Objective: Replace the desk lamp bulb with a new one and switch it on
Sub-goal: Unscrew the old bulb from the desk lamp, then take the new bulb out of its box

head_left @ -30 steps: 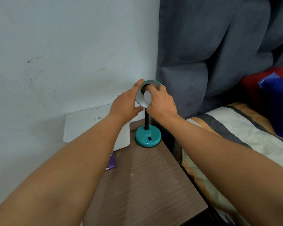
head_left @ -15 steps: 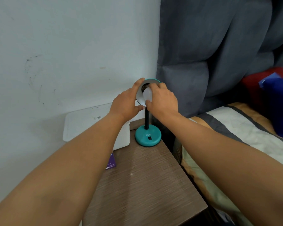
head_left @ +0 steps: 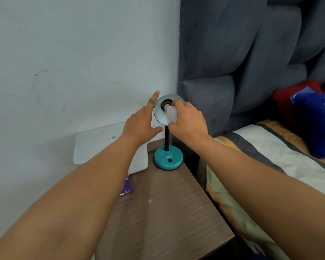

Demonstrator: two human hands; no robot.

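The brown wooden desk [head_left: 167, 212] holds a teal lamp [head_left: 168, 159], a white box [head_left: 109, 145] beside it, and a small purple card [head_left: 126, 188].

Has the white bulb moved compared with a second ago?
Yes. The white frosted bulb has come outward from the dark socket in the teal lamp shade, its metal base now showing, gripped by the right hand.

Only readable bit – "ATN" in white on the teal lamp base [head_left: 168, 158]; purple card's [head_left: 126, 187] print's too blurry.
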